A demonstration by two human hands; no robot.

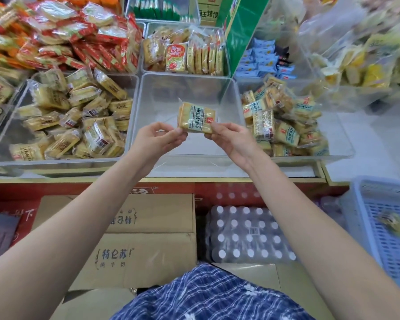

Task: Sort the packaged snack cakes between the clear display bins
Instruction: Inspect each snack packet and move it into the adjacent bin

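Both hands were up over the middle clear bin [148, 107], pinching one snack cake pack [197, 120] between them. Left hand [158, 140] gripped the pack's left end, fingertips curled on it; right hand [229, 139] pinched the right end, thumb on top. Pack was held in the air above the bin floor, not touching it. No other packs showed in the middle bin, though its front part was hidden behind the hands. Left bin [62, 116] and right bin [284, 121] both held piled packs. Label print on the held pack was too small to read. Upper right of the frame was blurred; right-edge blue basket [379, 227] was cut off.
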